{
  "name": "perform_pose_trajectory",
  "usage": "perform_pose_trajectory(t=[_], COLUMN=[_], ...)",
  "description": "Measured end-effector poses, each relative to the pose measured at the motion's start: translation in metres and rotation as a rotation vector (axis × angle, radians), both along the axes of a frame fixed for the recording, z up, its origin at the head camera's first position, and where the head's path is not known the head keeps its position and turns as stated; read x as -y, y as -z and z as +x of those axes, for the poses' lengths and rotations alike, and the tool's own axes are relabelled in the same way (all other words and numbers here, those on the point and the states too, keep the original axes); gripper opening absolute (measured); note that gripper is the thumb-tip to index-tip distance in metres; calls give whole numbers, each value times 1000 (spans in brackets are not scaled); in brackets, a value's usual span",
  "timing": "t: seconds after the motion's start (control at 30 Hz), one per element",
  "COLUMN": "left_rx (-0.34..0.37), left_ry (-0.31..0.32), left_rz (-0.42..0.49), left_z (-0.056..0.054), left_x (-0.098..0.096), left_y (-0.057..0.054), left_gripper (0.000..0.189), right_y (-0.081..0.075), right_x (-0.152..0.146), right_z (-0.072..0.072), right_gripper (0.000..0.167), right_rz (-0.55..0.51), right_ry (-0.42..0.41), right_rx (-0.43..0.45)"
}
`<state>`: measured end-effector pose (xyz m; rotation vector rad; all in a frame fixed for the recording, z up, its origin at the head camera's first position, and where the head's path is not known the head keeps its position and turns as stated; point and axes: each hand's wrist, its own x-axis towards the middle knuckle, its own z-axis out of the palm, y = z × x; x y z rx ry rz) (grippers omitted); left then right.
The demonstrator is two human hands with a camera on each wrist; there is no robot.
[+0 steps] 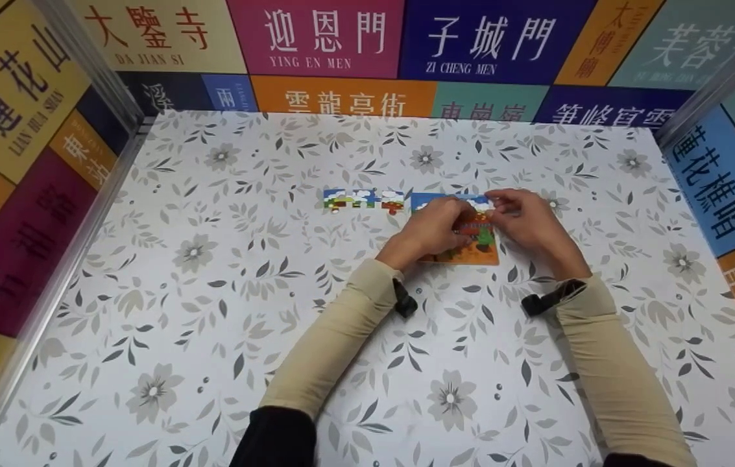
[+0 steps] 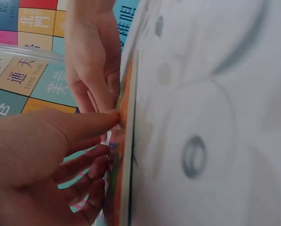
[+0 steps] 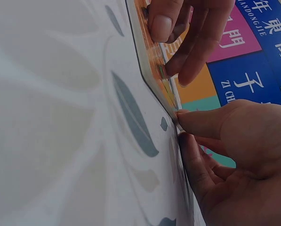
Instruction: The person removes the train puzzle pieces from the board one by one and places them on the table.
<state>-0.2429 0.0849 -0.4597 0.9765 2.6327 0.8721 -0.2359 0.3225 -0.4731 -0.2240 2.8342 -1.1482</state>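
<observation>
The tabletop (image 1: 146, 279) carries a white covering printed with grey and beige flowers and leaf sprays. The rear wall is a patchwork of coloured blocks with Chinese characters: a cream block (image 1: 159, 35) reading DA JIAN SI, a pink block (image 1: 325, 39) reading YING EN MEN and a dark blue block (image 1: 484, 39) reading ZI CHENG MEN. Below these, an orange block (image 1: 344, 100) is partly cut off by the table edge. The left wall includes a yellow block (image 1: 20, 91) marked LIAN HUA SHAN; the right wall, a light blue block (image 1: 714, 188). Greyish corner rails (image 1: 721, 81) stand where walls meet.
</observation>
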Motion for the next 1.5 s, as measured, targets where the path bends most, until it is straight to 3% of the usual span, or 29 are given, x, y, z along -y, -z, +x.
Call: perform_pose_trajectory(t=[0.33,0.63,1.0,1.5], left_rx=[39,1,16,-7], left_ry=[-29,-48,-51,5], left_rz=[-57,-50,14,135], left_z=[4,6,5,3], left_x=[-5,-6,-4,1], left_y=[-2,1,3,8], left_gripper=[45,56,46,38], right_y=[-1,2,-1,-1], right_x=[1,0,1,2], right_z=[2,0,1,1], right_gripper=[47,42,42,46], right_rz=[-15,-15,-36,-38], right_ry=[12,19,33,41], right_rx=[24,8,48,53])
